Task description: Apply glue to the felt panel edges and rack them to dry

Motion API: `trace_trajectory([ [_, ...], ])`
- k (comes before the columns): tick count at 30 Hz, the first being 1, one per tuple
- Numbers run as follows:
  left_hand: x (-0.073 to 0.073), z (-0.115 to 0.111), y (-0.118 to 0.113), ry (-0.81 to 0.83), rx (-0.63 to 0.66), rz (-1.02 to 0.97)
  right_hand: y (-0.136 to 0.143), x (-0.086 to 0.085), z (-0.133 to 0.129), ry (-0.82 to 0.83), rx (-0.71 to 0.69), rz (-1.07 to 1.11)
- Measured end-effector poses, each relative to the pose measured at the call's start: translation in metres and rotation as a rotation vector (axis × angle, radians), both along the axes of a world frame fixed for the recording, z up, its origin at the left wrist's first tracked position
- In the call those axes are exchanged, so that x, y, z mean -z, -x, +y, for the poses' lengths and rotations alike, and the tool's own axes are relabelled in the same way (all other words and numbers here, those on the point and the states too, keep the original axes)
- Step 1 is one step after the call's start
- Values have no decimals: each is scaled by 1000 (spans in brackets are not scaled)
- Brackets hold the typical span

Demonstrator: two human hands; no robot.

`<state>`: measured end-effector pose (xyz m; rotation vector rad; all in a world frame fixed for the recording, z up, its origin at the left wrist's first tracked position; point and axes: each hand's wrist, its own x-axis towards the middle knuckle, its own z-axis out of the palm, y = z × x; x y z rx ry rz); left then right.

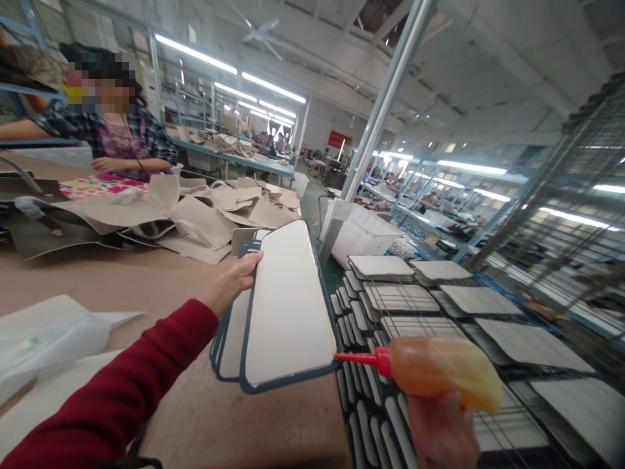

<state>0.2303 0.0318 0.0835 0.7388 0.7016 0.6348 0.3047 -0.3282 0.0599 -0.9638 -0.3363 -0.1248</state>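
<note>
My left hand, at the end of a dark red sleeve, pinches the left edge of a white panel with a dark blue border. More bordered panels lie stacked under it, past the table's edge. My right hand is wrapped round a squeeze bottle of amber liquid, held sideways. Its red nozzle points left, with the tip at the panel's lower right corner. A thin yellowish line shows along the panel's right edge.
Wire racks with many similar panels stand at the right. Beige cut pieces are heaped on the brown table. Across it sits a person in a checked shirt. A metal post rises behind a white bin.
</note>
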Motion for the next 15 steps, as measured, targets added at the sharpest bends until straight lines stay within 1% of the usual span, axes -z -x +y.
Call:
trace_trajectory([
  [3, 1, -2, -3, 18, -23, 11, 7, -6, -1, -45, 73, -11],
  [7, 2, -4, -7, 39, -34, 27, 16, -11, 1, -120, 113, -49],
  [12, 4, -4, -10, 28, -16, 28, 22, -11, 0, -106, 151, -102],
  [15, 5, -4, -10, -20, -1, -20, 23, -7, -1, -100, 172, -118],
])
